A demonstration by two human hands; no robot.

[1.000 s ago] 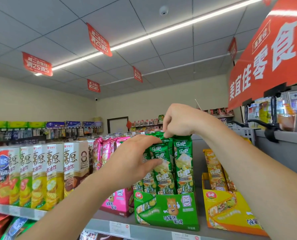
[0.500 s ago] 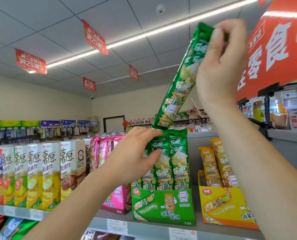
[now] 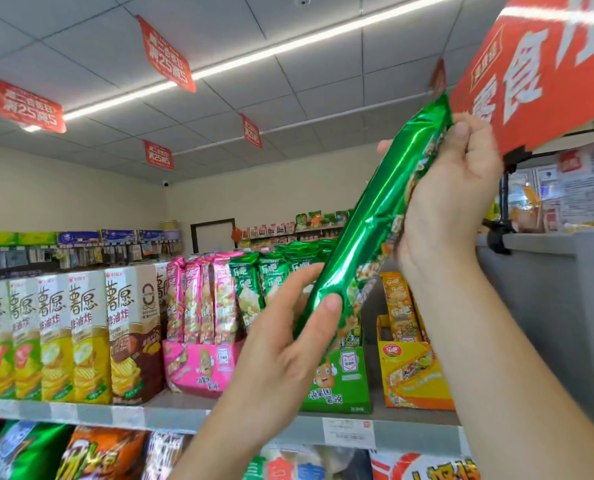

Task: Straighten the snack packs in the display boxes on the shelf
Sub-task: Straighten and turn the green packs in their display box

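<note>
In the head view, both forearms are reaching up and forward from the lower edge toward the open green cardboard display box (image 3: 340, 379), which is sitting on the grey metal shelf (image 3: 184, 415).

The long shiny green foil snack pack (image 3: 375, 220) is hanging in the air above this box, clear of it. It is slanting, with its lower end just over the box's front and its upper end well up and to the right.

The right hand (image 3: 451, 199) is holding the upper half of the pack from the right, wrist bent and back of the hand facing the camera. Its fingers (image 3: 460, 128) are curling round the foil, with the thumb lying near the top seal and a fingertip showing past the pack's left edge.

The left hand (image 3: 288, 344) is rising from below and to the left of the box. It is cupping the pack's lower end, with the thumb pressing on the front and the other fingers wrapping behind.

More green snack packs (image 3: 254, 285) are standing upright in the box, partly hidden behind the left hand.

A pink display box (image 3: 198, 365) of pink packs is standing just left of the green box. A yellow display box (image 3: 413, 375) is standing near its right side. Tall cartons of crisps (image 3: 87, 334) are lining up further left, beyond the pink box.

A big red hanging sign (image 3: 545, 64) is showing high above and to the right of the green box.
</note>
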